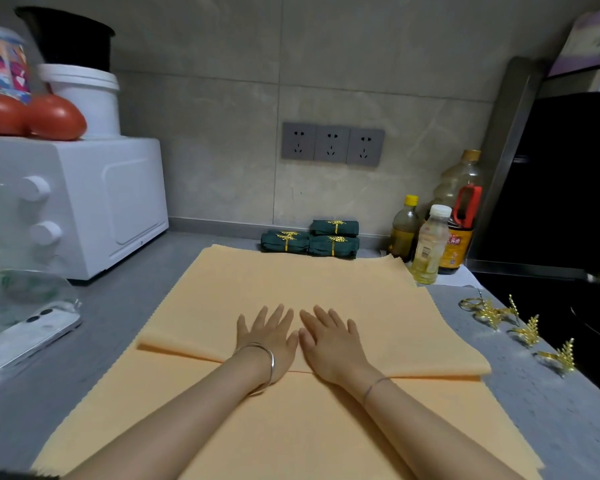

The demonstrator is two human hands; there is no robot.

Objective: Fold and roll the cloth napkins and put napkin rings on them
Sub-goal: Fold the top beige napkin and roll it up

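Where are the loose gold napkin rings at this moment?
In the head view, the gold napkin rings lie on the grey counter at the right, between the orange napkin and the black cooktop.

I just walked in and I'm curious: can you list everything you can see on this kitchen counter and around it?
orange napkin: count unclear, orange, spread on the grey counter with a fold across its middle
rolled napkins: three, dark green ringed in gold, at the back by the wall
loose napkin rings: at least three, gold, on the counter at right
bottles: four, yellow and dark contents, back right
oven: one, white, left
bucket: one, white, on the oven
phone: one, white, front left
sockets: three, grey, on the wall
left hand: flat on the folded layer, silver bangle at the wrist
right hand: flat on the folded layer beside it
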